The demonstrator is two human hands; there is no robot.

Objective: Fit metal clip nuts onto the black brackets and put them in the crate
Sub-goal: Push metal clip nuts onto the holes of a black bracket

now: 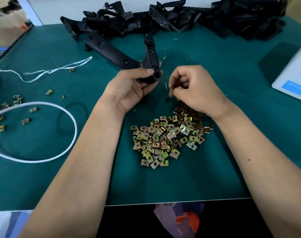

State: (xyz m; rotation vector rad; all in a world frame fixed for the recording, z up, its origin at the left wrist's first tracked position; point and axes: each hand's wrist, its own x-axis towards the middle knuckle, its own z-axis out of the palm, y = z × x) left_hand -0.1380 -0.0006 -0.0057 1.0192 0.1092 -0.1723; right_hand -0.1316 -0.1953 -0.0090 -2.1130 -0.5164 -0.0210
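Note:
My left hand (131, 88) grips the corner of a black V-shaped bracket (122, 55), whose two arms point away from me over the green table. My right hand (192, 88) hovers just right of it with its fingers curled in a pinch; what sits between the fingertips is too small and dark to tell. Below my right wrist lies a heap of brass-coloured metal clip nuts (167, 136). A big pile of black brackets (163, 16) stretches along the far edge. No crate shows.
A white cord loop (64, 115) and several stray clip nuts (26, 121) lie at the left, with white string (48, 71) beyond. A white box (297, 78) sits at the right edge. The table's near edge (177, 201) runs just in front of me.

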